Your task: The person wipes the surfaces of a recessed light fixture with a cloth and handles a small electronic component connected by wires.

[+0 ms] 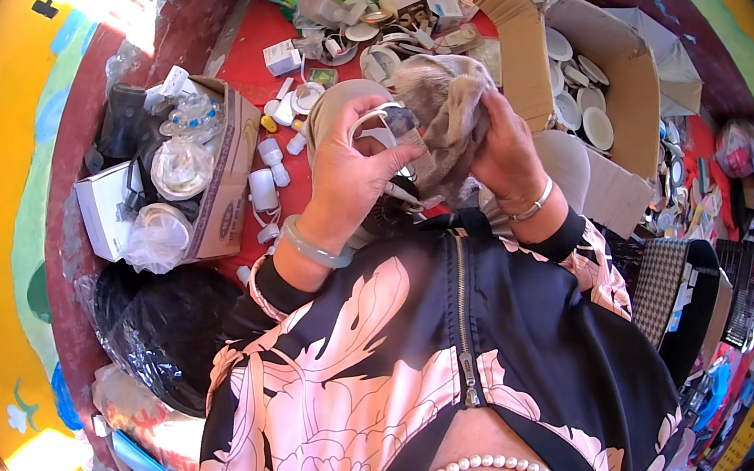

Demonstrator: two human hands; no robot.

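Note:
My left hand is closed round a small round fitting with a white rim and a shiny, dark-edged face; the fingers cover part of it, so its exact kind is unclear. Close on its right, my right hand grips a soft grey-brown cloth, bunched up and hanging over the fingers. The cloth lies against the fitting or just beside it; I cannot tell which. Both hands are held in front of my chest, above my lap.
At the left stands a cardboard box of wrapped round fittings, with white bulbs beside it. An open carton at the right holds white discs. Loose fittings and small boxes cover the red surface ahead. A black plastic bag lies lower left.

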